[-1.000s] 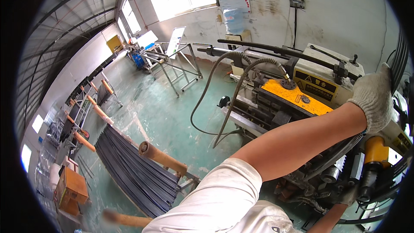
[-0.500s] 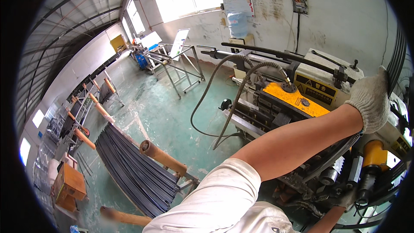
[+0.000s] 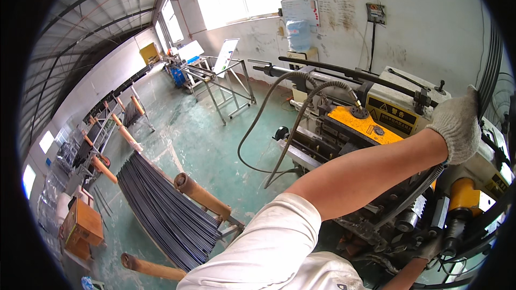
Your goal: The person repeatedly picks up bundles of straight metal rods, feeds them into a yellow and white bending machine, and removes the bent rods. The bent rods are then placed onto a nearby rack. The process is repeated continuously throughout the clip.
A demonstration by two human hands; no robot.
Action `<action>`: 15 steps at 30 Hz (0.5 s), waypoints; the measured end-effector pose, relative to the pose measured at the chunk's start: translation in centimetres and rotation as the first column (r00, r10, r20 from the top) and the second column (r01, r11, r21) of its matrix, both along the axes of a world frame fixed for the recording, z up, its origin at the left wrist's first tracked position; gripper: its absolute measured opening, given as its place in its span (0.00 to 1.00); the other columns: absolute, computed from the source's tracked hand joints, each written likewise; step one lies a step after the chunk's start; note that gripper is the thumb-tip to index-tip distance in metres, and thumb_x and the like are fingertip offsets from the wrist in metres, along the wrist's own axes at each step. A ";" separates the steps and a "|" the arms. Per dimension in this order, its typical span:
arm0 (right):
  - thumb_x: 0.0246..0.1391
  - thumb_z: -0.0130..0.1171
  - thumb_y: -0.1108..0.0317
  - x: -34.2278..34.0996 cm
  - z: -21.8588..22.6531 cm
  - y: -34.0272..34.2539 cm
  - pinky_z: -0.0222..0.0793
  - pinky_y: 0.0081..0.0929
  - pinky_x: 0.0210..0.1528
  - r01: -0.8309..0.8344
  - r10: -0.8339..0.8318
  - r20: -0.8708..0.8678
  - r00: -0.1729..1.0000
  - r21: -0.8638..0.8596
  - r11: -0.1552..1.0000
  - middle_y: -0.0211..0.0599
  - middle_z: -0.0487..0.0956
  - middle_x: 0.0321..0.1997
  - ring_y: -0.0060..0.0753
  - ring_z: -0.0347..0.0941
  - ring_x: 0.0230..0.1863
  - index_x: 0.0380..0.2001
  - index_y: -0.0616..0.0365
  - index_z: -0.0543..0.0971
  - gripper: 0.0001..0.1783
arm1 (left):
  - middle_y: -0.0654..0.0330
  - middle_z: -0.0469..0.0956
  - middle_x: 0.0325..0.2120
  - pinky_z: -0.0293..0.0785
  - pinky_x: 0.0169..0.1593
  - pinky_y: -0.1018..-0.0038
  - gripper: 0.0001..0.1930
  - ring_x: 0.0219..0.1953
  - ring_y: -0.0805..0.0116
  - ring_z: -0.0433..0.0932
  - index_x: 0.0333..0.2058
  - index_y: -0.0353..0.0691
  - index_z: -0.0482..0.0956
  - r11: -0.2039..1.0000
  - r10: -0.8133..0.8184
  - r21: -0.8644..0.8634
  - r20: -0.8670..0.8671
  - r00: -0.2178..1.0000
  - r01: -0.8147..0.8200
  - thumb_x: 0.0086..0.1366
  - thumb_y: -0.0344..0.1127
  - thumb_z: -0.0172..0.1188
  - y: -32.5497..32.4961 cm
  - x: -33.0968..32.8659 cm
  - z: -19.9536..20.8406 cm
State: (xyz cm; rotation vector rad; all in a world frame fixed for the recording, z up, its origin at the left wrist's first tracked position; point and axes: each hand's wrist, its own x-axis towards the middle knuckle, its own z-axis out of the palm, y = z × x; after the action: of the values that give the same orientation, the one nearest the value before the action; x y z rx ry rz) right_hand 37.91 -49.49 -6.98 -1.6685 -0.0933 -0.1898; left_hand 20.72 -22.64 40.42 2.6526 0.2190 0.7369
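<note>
My left arm reaches across to the right, and its hand (image 3: pixel 457 128) wears a pale knitted glove. That glove presses against a bundle of long black rods (image 3: pixel 491 64) at the right rim, the fingers apparently wrapped round them, though their tips are out of sight. Low on the right, my right hand (image 3: pixel 429 249), in a darker grey glove, is by the machine's lower parts, beside a dark cylindrical fitting (image 3: pixel 456 232). Its fingers are mostly hidden. Under my left forearm stands the machine, with a yellow top plate (image 3: pixel 361 124) and dark hoses (image 3: pixel 301 113).
A rack at lower left bears many black rods (image 3: pixel 166 209) between brown padded posts (image 3: pixel 201 196). A metal frame table (image 3: pixel 228 88) stands farther back. A wooden box (image 3: pixel 83 228) sits far left. A water bottle (image 3: pixel 298 36) stands by the wall. Hoses loop down to the green floor.
The view has shifted a little. My left hand has moved slightly left and down, with the rods still beside it. My right hand stays in about the same place.
</note>
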 end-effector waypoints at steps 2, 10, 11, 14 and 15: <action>0.67 0.57 0.63 -0.2 0.6 0.6 0.76 0.30 0.41 -0.062 0.077 -0.061 0.995 0.225 0.973 0.32 0.81 0.34 0.30 0.76 0.36 0.34 0.60 0.82 0.12 | 0.42 0.87 0.47 0.87 0.51 0.62 0.33 0.53 0.49 0.89 0.69 0.24 0.63 0.997 0.030 0.065 0.009 0.999 -0.031 0.76 0.40 0.62 0.2 0.2 -0.5; 0.74 0.59 0.54 -0.7 0.0 3.0 0.82 0.32 0.39 -0.025 0.172 -0.265 0.949 0.480 0.877 0.32 0.83 0.42 0.31 0.81 0.39 0.49 0.59 0.84 0.19 | 0.51 0.88 0.42 0.76 0.60 0.63 0.22 0.51 0.55 0.86 0.63 0.34 0.79 0.766 0.094 0.642 -0.046 0.994 -0.042 0.76 0.39 0.58 4.5 1.6 -3.1; 0.74 0.59 0.53 -0.3 0.0 1.3 0.82 0.33 0.39 0.014 0.139 -0.291 0.947 0.465 0.885 0.33 0.83 0.43 0.32 0.81 0.39 0.50 0.59 0.84 0.19 | 0.54 0.88 0.40 0.74 0.59 0.62 0.19 0.50 0.56 0.85 0.57 0.37 0.84 0.681 0.043 0.730 -0.117 0.992 0.057 0.74 0.39 0.60 3.0 0.0 -1.0; 0.73 0.60 0.54 -0.1 -1.4 0.4 0.82 0.33 0.40 0.038 0.127 -0.379 0.917 0.400 0.916 0.35 0.84 0.44 0.33 0.82 0.39 0.50 0.59 0.84 0.19 | 0.59 0.86 0.35 0.72 0.55 0.63 0.10 0.43 0.57 0.83 0.41 0.41 0.89 0.606 -0.053 0.791 -0.065 0.997 0.083 0.68 0.37 0.64 3.4 1.5 -2.2; 0.72 0.60 0.55 -0.2 -2.3 1.5 0.82 0.32 0.39 0.014 0.155 -0.388 0.909 0.398 0.917 0.35 0.84 0.43 0.32 0.82 0.38 0.48 0.58 0.84 0.17 | 0.56 0.85 0.34 0.74 0.57 0.62 0.12 0.42 0.54 0.83 0.46 0.37 0.84 0.732 -0.054 0.681 0.014 0.998 0.030 0.68 0.37 0.64 5.0 2.6 -4.2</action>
State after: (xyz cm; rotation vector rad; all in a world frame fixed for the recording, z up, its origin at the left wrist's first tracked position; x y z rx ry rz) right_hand 37.70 -47.97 -9.24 -1.2667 0.1940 0.1966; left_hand 23.32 -17.59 36.24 3.3159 -0.1682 0.9964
